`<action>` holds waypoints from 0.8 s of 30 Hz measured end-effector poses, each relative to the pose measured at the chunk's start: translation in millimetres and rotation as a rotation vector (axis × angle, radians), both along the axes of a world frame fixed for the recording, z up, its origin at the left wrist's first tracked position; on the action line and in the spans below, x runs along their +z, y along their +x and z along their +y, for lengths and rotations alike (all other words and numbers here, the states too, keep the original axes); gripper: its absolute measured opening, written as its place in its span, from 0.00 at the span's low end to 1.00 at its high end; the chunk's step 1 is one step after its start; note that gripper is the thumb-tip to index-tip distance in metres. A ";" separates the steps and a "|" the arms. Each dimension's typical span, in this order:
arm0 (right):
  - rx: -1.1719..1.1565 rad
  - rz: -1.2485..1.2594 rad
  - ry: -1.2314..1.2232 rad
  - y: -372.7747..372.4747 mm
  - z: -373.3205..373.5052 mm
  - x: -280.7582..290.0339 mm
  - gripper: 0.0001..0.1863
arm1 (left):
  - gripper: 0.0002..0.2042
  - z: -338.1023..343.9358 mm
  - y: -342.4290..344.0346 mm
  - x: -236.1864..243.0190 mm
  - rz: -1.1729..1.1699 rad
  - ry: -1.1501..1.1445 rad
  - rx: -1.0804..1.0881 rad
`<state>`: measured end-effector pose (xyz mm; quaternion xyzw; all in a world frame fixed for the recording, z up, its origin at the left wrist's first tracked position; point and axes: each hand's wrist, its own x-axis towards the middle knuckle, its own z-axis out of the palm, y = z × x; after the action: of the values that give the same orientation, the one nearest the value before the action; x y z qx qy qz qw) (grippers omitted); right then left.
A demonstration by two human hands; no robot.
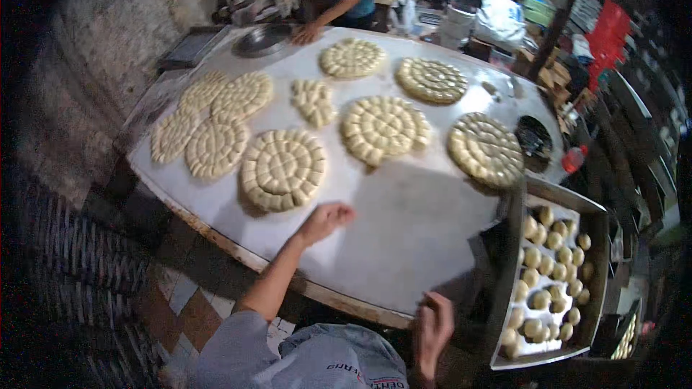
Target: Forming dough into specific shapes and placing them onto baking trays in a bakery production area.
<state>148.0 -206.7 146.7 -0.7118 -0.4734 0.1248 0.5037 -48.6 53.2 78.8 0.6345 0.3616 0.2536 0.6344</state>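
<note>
My left grip (326,223) hangs loose, clamped on nothing, beside the segmented dough round (283,169) toward the bench's (404,238) near edge; my right grip (435,323) curls, empty, by that edge. The round looks soft, easily dented; I'd support it underneath, both sides.

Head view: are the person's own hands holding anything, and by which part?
Nothing seems held: the left hand is over the table, the right hand beside its near edge.
</note>
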 end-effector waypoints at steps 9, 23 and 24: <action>-0.480 -0.413 -0.360 -48.7 72.8 -176.2 0.06 | 0.26 377.3 -105.1 -108.6 0.679 0.134 0.370; -0.606 -0.466 -0.514 -70.9 107.7 -162.2 0.06 | 0.46 423.9 11.2 -163.1 0.392 -0.407 0.959; -0.601 -0.448 -0.478 -71.5 107.6 -159.8 0.06 | 0.46 419.5 9.9 -157.8 0.388 -0.394 0.948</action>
<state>76.5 -99.1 -13.1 -0.9238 -0.3005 -0.0784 0.2238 -38.6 472.8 -79.0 0.3066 0.7589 0.3173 0.4790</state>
